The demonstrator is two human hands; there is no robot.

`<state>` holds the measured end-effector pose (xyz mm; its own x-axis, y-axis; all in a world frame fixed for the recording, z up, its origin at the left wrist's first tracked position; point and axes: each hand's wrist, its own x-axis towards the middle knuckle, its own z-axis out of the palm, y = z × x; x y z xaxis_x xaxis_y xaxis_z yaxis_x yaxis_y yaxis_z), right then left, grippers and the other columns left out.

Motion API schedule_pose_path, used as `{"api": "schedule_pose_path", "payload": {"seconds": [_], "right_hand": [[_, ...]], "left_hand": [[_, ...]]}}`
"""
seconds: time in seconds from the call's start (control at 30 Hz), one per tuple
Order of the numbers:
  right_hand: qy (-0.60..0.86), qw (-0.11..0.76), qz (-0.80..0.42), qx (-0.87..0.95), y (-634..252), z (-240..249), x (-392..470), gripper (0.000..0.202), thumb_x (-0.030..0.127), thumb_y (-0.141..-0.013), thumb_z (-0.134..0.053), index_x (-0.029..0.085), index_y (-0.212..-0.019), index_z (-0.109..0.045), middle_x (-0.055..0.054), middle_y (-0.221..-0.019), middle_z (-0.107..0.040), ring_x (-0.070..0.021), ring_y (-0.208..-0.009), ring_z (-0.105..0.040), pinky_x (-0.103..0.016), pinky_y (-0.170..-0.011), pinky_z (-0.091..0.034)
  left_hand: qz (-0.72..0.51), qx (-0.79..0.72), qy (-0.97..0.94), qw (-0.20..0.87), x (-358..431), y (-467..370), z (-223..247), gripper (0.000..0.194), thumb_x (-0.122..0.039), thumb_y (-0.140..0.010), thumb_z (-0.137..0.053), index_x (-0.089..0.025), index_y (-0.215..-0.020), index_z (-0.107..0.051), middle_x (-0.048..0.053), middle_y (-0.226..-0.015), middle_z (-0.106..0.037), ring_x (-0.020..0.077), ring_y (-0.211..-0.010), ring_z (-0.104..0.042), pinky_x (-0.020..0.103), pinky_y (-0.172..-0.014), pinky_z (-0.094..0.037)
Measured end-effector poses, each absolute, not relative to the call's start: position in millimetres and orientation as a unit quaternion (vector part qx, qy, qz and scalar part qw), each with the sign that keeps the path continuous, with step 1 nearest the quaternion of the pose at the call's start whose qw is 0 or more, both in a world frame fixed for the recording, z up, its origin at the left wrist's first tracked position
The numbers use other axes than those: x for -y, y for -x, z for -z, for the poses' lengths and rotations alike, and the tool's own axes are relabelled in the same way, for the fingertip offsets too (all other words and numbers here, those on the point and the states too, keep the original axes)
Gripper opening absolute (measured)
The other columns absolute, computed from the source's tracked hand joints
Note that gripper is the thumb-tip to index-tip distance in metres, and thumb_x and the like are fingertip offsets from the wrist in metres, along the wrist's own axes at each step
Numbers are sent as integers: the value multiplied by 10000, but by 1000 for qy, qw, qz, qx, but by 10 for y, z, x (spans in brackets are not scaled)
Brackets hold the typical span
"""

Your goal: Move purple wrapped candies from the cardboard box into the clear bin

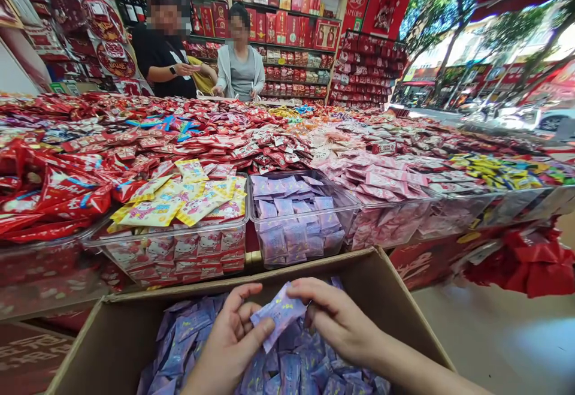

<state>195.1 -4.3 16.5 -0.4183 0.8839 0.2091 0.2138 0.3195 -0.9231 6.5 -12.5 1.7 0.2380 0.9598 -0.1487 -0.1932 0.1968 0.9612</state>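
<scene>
Both hands are on one purple candy packet (279, 314) right above the cardboard box (386, 299), which is full of the same purple packets. Left hand (231, 341) pinches its lower end between thumb and fingers, right hand (335, 320) grips the upper edge. Just behind the box, a clear bin (302, 218) on the surface holds more purple ones, next to a bin of yellow cartoon-cat packets (179, 203).

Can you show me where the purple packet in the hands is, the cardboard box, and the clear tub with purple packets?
purple packet (279, 313), head view, middle of its wrapper.
cardboard box (395, 299), head view, bare right inner wall.
clear tub (348, 203), head view, right rim.
</scene>
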Motion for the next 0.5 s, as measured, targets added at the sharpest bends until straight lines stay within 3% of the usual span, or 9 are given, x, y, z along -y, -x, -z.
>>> {"api": "schedule_pose_path", "payload": {"seconds": [0.07,0.17,0.27,0.33,0.4,0.5], "right_hand": [[399,386,-509,658,-1930,-154,52,302,175,-791,-403,212,-1070,-513,-57,-921,-571,-127,-742,-545,-274,-675,-452],[397,402,-547,619,-1888,-143,61,330,264,-763,-513,202,-1086,-479,-41,-882,-566,-134,-769,-518,-268,-687,-423],[413,369,-564,613,-1837,-120,55,123,249,-730,-548,150,-802,-557,-1,-679,-531,-105,-628,-466,-238,-595,-386],[424,346,-584,599,-1816,-106,44,97,223,-718,-544,140,-670,-528,20,-591,-488,-88,-559,-426,-225,-541,-360],[430,357,-591,582,-1819,-109,33,74,219,-722,-531,146,-737,-536,17,-620,-509,-94,-574,-446,-223,-541,-368],[428,390,-546,606,-1857,-142,27,240,264,-749,-517,180,-973,-533,-25,-822,-576,-129,-732,-509,-250,-643,-407]], "left_hand": [[-438,-446,-484,613,135,-50,-89,389,-210,-745,-590,-248,-1057,-361,-66,-689,-579,79,-603,-501,187,-571,-381],[-429,-459,-512,585,150,-41,-144,389,-222,-752,-574,-257,-1075,-360,-49,-746,-581,107,-694,-527,212,-648,-399],[-455,-455,-498,581,157,-46,-157,392,-231,-736,-587,-258,-1062,-370,-40,-769,-605,117,-727,-549,206,-673,-415],[-464,-457,-493,577,160,-41,-154,375,-235,-737,-577,-262,-1048,-370,-34,-779,-604,129,-741,-559,214,-679,-426],[-444,-479,-534,536,169,-24,-141,337,-235,-755,-541,-271,-1044,-370,-29,-787,-574,142,-745,-556,231,-677,-429],[-366,-509,-645,437,195,11,-115,290,-242,-777,-487,-277,-1046,-385,-8,-819,-541,143,-645,-533,245,-594,-429]]}}
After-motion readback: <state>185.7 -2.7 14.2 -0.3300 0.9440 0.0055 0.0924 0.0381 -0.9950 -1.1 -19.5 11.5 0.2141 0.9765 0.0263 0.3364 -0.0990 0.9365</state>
